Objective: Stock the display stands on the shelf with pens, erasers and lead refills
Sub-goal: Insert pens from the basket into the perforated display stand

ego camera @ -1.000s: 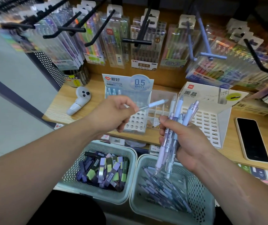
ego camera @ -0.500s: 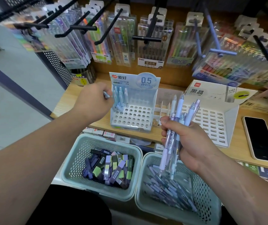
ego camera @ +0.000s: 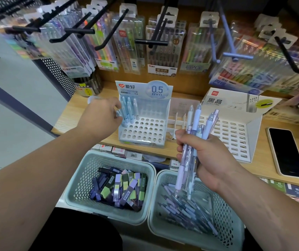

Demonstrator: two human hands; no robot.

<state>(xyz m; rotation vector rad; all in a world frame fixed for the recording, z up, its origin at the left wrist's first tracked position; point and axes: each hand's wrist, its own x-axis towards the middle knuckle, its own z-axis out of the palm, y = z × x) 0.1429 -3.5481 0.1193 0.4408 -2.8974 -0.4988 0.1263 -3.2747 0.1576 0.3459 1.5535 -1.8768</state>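
The left hand (ego camera: pixel 100 117) pinches a light blue pen (ego camera: pixel 120 114) in its curled fingers, just beside the 0.5 mm pen stand (ego camera: pixel 143 136). The right hand (ego camera: pixel 212 156) grips a bundle of pens (ego camera: pixel 196 122), and below its fingers is the pen basket (ego camera: pixel 156 201).

The shelf (ego camera: pixel 72 115) is matt, light wood grain. The baskets (ego camera: pixel 76 187) are pale perforated plastic. The pen stand (ego camera: pixel 141 133) looks like glossy white plastic. The hooks (ego camera: pixel 151 42) are matt black metal, and the hanging packs (ego camera: pixel 172 57) are clear shiny plastic.
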